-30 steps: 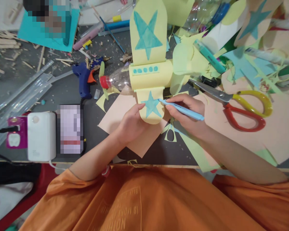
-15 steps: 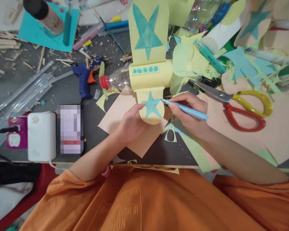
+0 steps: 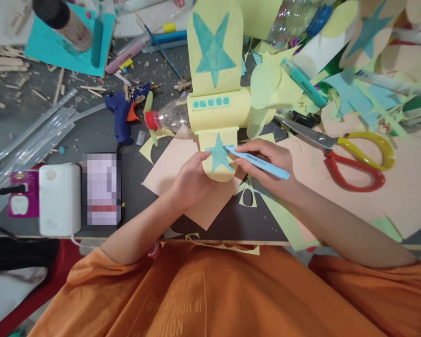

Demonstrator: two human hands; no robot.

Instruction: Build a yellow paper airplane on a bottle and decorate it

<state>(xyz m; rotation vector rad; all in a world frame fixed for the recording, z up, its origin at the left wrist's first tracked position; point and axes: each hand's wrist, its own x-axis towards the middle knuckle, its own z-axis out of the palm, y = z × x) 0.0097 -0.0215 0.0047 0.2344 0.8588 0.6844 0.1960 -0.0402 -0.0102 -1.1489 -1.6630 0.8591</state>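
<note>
A toy airplane [image 3: 219,114] made from a plastic bottle wrapped in yellow paper lies across the table, its red cap [image 3: 151,120] pointing left. Blue-green stars mark both wings, and a strip with several dots runs along the body. My left hand [image 3: 192,182] grips the tip of the near wing [image 3: 215,175], thumb on top, fingers hidden underneath. In my right hand [image 3: 270,161] is a light blue marker [image 3: 264,165], held like a pen. Its tip rests at the star [image 3: 218,154] on the near wing.
Scissors [image 3: 326,140] with red and yellow handles lie to the right among paper scraps. A blue glue gun [image 3: 122,117], a white power bank [image 3: 59,199] and a phone [image 3: 101,189] are on the left. A capped marker [image 3: 303,83] lies behind.
My right hand has moved the marker left, from the star's right point inward over the star. My left hand keeps its hold on the wing.
</note>
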